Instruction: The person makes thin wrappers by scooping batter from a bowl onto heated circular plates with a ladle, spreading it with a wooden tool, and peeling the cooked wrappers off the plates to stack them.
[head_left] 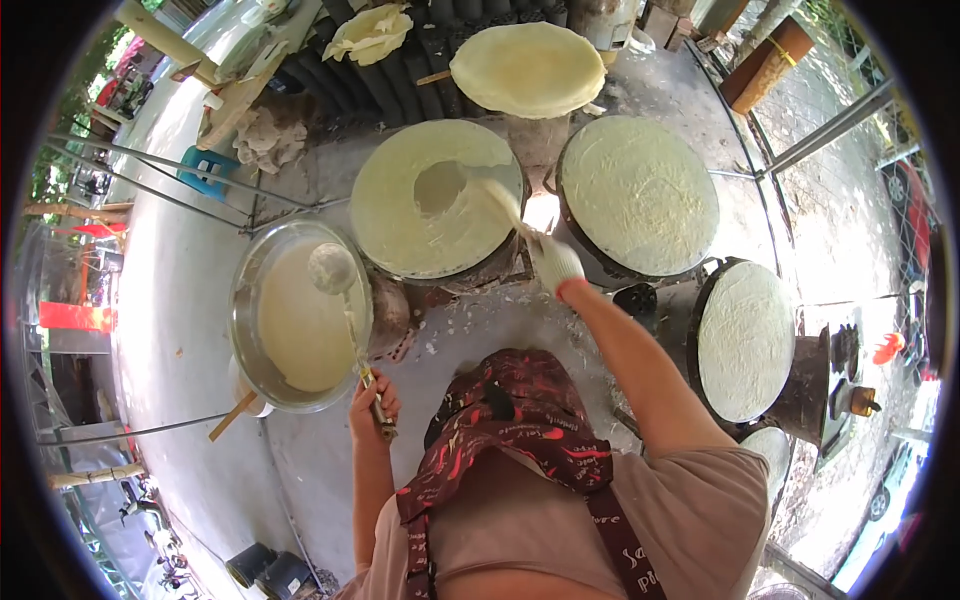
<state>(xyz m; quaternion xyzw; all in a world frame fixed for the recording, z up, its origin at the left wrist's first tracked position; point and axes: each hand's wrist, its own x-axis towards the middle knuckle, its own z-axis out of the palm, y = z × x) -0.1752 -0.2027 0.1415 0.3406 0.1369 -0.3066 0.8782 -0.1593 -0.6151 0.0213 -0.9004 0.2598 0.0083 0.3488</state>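
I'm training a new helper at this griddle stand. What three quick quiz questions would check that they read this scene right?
1. True or false: the left hand holds the ladle over the batter bowl.
2. Which griddle is the spreader in the right hand working on? A. middle griddle B. right griddle C. far-right griddle
3. Fill in: the middle griddle's batter has a bare patch near its ____.

Key: 1 true; 2 A; 3 centre.
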